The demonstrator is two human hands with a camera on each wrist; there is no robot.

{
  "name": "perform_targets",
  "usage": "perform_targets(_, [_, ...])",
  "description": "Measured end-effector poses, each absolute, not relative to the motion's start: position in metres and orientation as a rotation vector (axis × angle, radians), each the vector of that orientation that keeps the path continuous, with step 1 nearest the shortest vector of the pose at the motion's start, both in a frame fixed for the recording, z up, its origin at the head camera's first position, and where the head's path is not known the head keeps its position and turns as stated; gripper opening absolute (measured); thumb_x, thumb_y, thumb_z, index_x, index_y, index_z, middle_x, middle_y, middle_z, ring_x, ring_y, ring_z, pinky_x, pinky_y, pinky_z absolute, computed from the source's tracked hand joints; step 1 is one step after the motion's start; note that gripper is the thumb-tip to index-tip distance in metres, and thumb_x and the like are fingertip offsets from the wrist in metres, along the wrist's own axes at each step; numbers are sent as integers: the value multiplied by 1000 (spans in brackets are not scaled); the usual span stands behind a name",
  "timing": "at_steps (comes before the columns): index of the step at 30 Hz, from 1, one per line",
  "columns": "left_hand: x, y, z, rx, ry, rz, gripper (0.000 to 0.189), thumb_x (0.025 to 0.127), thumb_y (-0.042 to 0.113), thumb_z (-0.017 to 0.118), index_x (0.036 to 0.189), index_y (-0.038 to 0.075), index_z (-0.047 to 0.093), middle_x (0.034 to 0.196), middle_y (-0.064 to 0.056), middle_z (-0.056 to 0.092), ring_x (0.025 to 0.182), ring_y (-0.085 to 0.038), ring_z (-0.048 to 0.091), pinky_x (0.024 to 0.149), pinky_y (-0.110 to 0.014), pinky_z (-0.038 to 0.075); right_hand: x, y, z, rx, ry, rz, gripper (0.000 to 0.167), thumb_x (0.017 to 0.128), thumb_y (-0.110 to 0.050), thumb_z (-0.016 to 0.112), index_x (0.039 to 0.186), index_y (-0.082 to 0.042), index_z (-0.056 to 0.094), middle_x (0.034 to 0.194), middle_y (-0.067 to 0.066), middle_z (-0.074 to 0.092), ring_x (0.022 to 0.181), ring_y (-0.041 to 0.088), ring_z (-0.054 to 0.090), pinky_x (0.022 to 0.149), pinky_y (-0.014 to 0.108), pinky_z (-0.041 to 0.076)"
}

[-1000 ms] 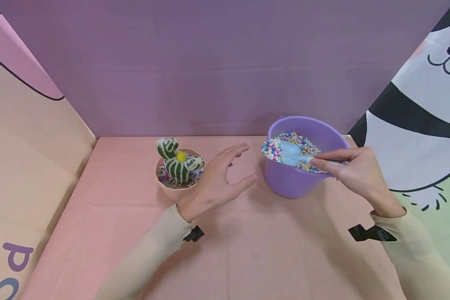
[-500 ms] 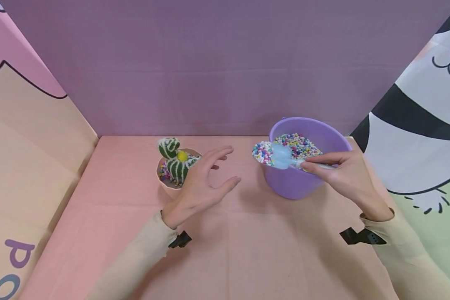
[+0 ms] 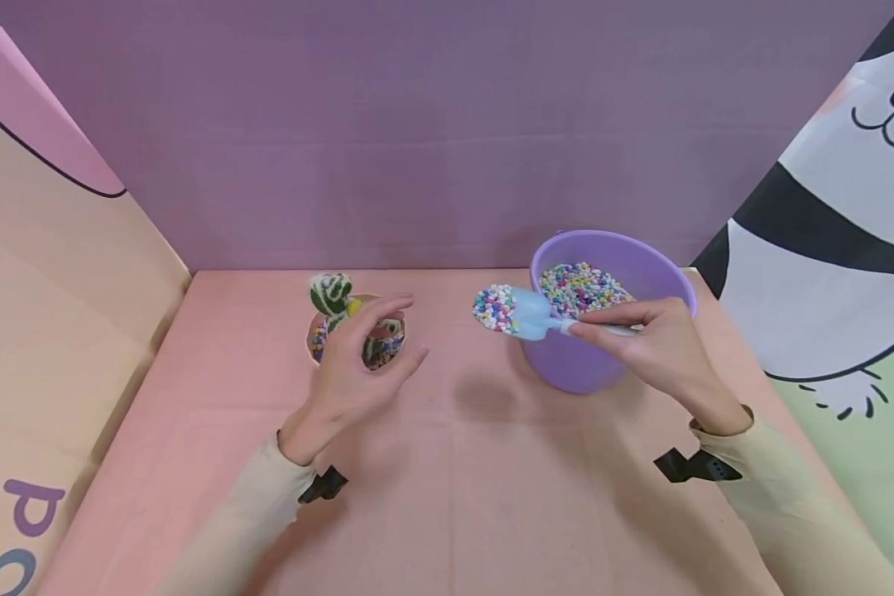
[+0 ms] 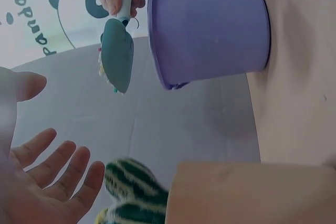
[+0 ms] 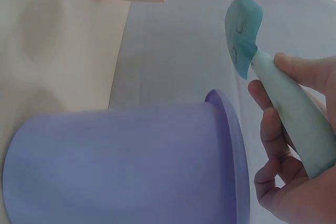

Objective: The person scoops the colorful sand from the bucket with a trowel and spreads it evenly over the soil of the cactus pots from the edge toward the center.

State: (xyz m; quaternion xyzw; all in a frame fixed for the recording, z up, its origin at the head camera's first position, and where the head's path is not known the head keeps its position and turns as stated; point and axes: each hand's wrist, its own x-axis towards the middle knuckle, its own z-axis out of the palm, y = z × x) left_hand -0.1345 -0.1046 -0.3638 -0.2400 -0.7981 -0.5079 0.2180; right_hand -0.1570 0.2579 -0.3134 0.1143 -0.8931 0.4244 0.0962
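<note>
A light-blue toy shovel [image 3: 534, 314] carries a heap of small multicoloured beads [image 3: 495, 308] on its scoop. My right hand [image 3: 651, 339] grips its pale handle [image 5: 296, 114], holding it level just left of the purple bucket [image 3: 577, 368]. More beads [image 3: 583, 288] lie inside that bucket. On the left, my left hand [image 3: 346, 368] hovers in front of the pot, thumb and fingers spread apart with nothing between them. Partly hidden behind it is a knitted green-and-white cactus [image 3: 331, 294] with a yellow flower, set among beads in a peach pot [image 4: 252, 192].
Pink cloth covers the table [image 3: 447, 497]. A purple backdrop [image 3: 447, 141] rises behind it, with a beige panel [image 3: 52, 314] on the left and a panda print [image 3: 842, 215] on the right. The bucket and pot stand near the back edge.
My right hand has carried the bead-laden shovel leftward, from over the bucket to beyond its left rim. My left hand has also shifted left, now covering part of the cactus.
</note>
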Motion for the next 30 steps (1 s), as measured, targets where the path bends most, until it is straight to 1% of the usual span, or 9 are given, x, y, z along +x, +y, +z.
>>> perform_targets(5, [-132,-120,-367,-682,-2145,-1387,48,88,11,83,134,11,71,134,-7,72,116,-24,69,99,-34,54,-158,247,-315,360,-2649,1246,16,83,-26,94,96,-20,89,83,-19,80,82,-1,71,64,16,49])
perform_targets(9, [-131,-133,-371,-691,-2120,-1367,40,87,3,83,126,7,74,120,-11,76,109,-22,69,93,-30,54,-160,239,-318,403,-2653,1231,16,82,-27,94,95,-20,89,82,-13,81,81,-1,68,62,17,47])
perform_targets(13, [-131,-147,-375,-704,-2108,-1354,33,85,-2,82,117,2,76,105,-16,76,99,-23,69,84,-26,55,-163,231,-321,419,-2661,1213,14,83,-29,94,94,-22,89,83,-9,82,82,-2,69,65,16,49])
perform_targets(17, [-132,-163,-381,-705,-2102,-1347,25,85,-5,81,109,0,78,98,-16,76,89,-26,68,80,-22,52,-167,223,-325,462,-2665,1186,12,83,-30,93,92,-22,89,82,-5,83,73,-1,65,60,16,45])
perform_targets(18, [-132,-168,-383,-701,-2104,-1340,23,84,-6,81,107,0,78,96,-15,76,88,-24,68,80,-21,52,-168,220,-326,476,-2664,1183,12,83,-30,93,92,-22,89,82,-4,82,72,-1,65,60,16,45])
perform_targets(20, [-133,-177,-387,-691,-2107,-1329,22,84,-7,81,104,1,79,94,-13,77,85,-20,68,81,-20,53,-170,216,-329,502,-2664,1177,12,83,-30,93,92,-22,89,81,-4,83,70,-1,65,60,15,46])
perform_targets(24, [-138,-196,-398,-651,-2124,-1316,19,84,-7,80,101,1,79,92,-13,77,85,-9,68,82,-18,54,-174,206,-333,514,-2686,1176,11,83,-28,92,91,-22,89,84,-6,83,76,-1,69,65,13,50])
perform_targets(26, [-141,-205,-405,-619,-2136,-1311,18,84,-6,79,101,0,79,92,-14,77,86,-7,68,81,-17,53,-176,202,-334,514,-2701,1162,10,83,-28,92,91,-22,89,85,-7,83,78,-1,70,67,13,51])
perform_targets(30, [-146,-221,-417,-545,-2159,-1290,20,84,-6,79,104,0,79,96,-15,77,89,-8,67,80,-15,53,-179,194,-334,544,-2720,1118,9,83,-27,91,91,-23,89,85,-9,82,78,1,71,67,14,51])
